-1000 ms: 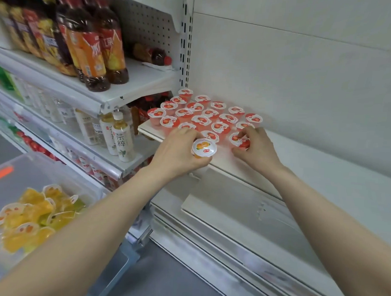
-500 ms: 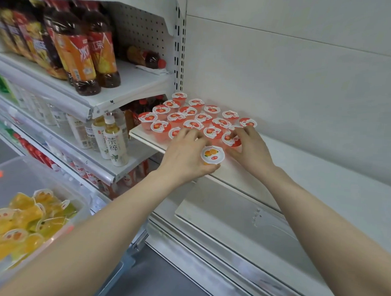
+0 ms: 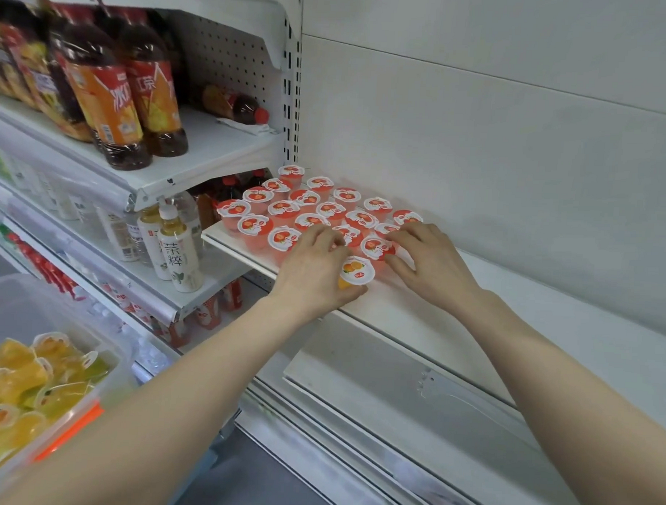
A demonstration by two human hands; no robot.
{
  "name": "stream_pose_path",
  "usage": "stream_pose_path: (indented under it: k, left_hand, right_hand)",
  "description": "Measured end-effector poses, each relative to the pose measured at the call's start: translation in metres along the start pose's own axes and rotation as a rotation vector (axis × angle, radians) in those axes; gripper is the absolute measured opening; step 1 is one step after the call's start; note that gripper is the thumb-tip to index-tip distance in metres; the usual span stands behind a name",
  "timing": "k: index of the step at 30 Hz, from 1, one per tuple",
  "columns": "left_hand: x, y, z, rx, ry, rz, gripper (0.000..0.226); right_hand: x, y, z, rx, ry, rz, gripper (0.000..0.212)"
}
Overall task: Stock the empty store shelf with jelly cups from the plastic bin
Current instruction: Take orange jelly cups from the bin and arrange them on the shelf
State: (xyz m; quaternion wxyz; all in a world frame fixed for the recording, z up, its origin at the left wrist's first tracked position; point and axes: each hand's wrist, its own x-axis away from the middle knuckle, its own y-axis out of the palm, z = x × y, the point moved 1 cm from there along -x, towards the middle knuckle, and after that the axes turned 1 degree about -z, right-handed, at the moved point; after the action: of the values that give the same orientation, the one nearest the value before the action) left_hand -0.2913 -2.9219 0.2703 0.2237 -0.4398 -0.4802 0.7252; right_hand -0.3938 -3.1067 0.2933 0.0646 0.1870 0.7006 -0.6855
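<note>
left hand (image 3: 315,274) grasps one orange jelly cup (image 3: 357,271): thumb under the near side, fingers curled over the far side. the cup is upright at the front edge of the shelf (image 3: 548,320), just in front of the red block. its base looks to be down on the shelf board, but the hand hides it, so contact is unconfirmed

cup look: small clear tub, orange-yellow jelly inside, round white foil lid with an orange fruit print and a small red mark, lid a bit wider than the body

right hand (image 3: 433,267) is on the red jelly cup (image 3: 377,248) at the front right corner of the block, index finger over its far side, thumb at its near side, pinching it. that cup sits just beside the orange one, behind it and to its right

red cups (image 3: 306,208): packed in diagonal rows at the shelf's left end, all upright, white lids with red fruit print, pinkish-red bodies, lids touching or nearly so

plastic bin (image 3: 119,373) is at lower left, well apart from the shelf cups: clear walls, orange latch on the near rim, holding a loose heap of yellow, orange and green cups (image 3: 28,385), several tipped over

left bay: large tea bottles (image 3: 117,105) with orange labels on the upper shelf, smaller drink bottles (image 3: 175,246) on the one below
</note>
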Motion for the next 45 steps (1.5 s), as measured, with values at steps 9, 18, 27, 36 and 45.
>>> stream_pose_path:
  k: [9, 18, 27, 36, 45]
  left_hand:
    - [0.005, -0.022, -0.011, -0.019, 0.011, 0.011, 0.069]
    - [0.052, -0.072, -0.093, -0.047, -0.004, 0.039, 0.054]
    - [0.162, -0.116, -0.22, -0.069, -0.148, 0.028, 0.043]
    - [0.304, -0.112, -0.333, -0.027, -0.402, -0.021, 0.034]
    - [0.399, -0.069, -0.395, 0.03, -0.732, -0.2, 0.032]
  right_hand:
    - [-0.012, -0.015, -0.012, 0.037, -0.027, 0.021, 0.04]
    - [-0.03, -0.016, -0.092, 0.045, -0.058, 0.068, 0.042]
    - [-0.039, 0.029, -0.241, -0.008, -0.183, 0.09, 0.042]
    - [-0.024, 0.111, -0.392, -0.173, -0.336, -0.047, 0.04]
    - [-0.035, 0.217, -0.472, -0.177, -0.482, -0.551, 0.048]
